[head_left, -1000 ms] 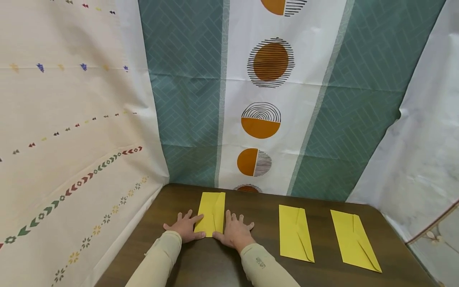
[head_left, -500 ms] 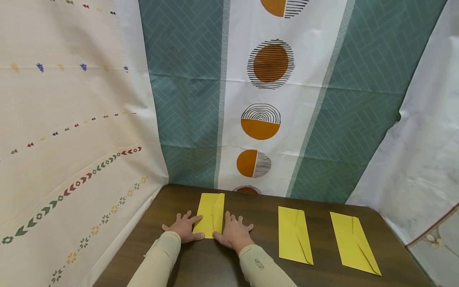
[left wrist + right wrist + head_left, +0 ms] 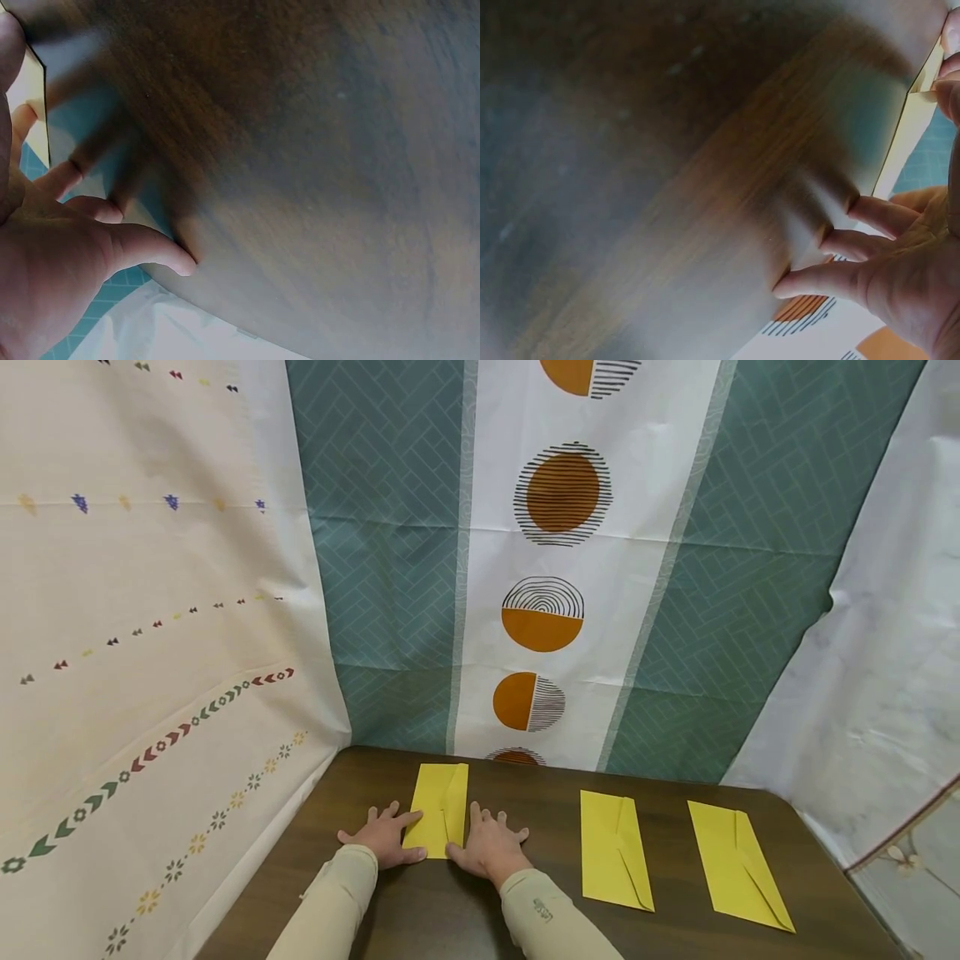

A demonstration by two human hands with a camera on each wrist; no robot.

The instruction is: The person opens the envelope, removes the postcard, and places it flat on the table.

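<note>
Yellow leftmost envelope [image 3: 437, 806] — long axis pointing away — is flanked, touched by left hand [image 3: 384, 838], right hand [image 3: 490, 847]; both outspread, nothing gripped.

- Left arm [image 3: 318, 910] and right arm [image 3: 555, 918] reach forward and angle inward, both covered in long pale sleeves [image 3: 352, 872]
- Left hand [image 3: 382, 841] faces palm down, its fingers [image 3: 161, 247] spread apart, its thumb [image 3: 412, 855] pointing inward to the right
- Right hand [image 3: 491, 847] faces palm down too, its fingers [image 3: 821, 280] fanned and mostly straight, its thumb [image 3: 456, 853] stretched toward the left one
- The two hands are near each other, thumb tips apart
</note>
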